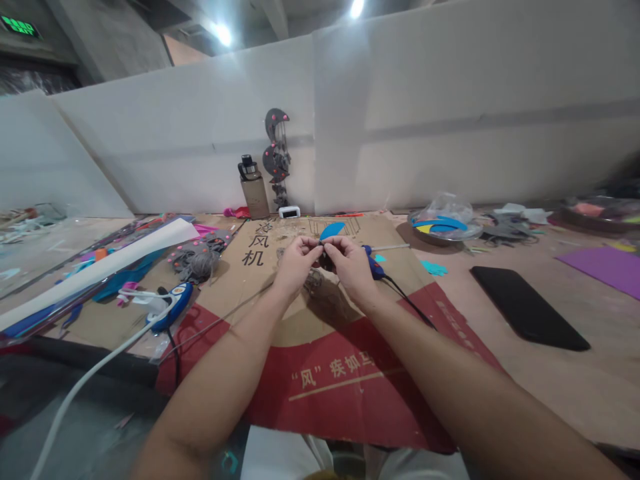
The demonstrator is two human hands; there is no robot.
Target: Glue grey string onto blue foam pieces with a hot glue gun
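My left hand (296,262) and my right hand (351,265) meet over the cardboard sheet (295,320), thumbs and fingertips pinched together. Between the fingertips is a small dark piece, mostly hidden by the fingers. A blue leaf-shaped piece (332,231) shows just above the fingertips; I cannot tell whether it is held or lies behind them. Below the hands is a grey stringy tangle (313,283). Beside my right hand lies a blue tool (376,268), probably a glue gun, with a black cord, partly hidden by that hand.
A black phone-like slab (530,307) and a purple sheet (605,267) lie at right. Behind stand a bottle (255,195) and a hanging grey crescent ornament (277,160). At left are grey yarn (200,260), a blue power strip (173,307) and a white roll (100,277).
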